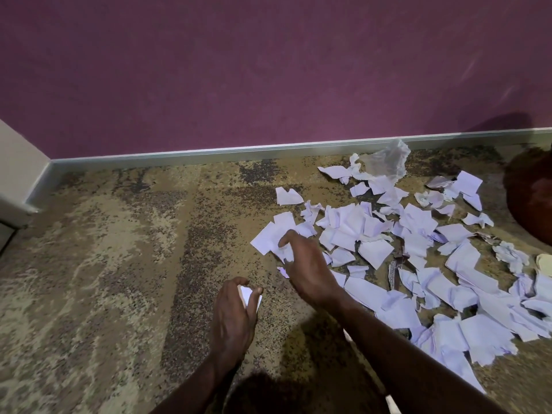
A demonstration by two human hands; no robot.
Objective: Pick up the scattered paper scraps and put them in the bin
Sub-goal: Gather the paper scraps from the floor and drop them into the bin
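Note:
Several torn white paper scraps (418, 243) lie spread over the patterned carpet, mostly right of centre. My left hand (231, 321) is low in the middle, its fingers closed around a small white scrap (248, 295). My right hand (304, 264) reaches to the left edge of the pile and pinches a crumpled white scrap (268, 239) between thumb and fingers. A dark reddish round object (528, 198) at the right edge may be the bin; only part of it shows.
A crumpled clear plastic piece (386, 161) lies near the skirting board behind the pile. The purple wall (268, 70) runs along the back. A pale corner of a wall or furniture (18, 174) juts in at the left. Bare carpet (104, 264) stretches to the left.

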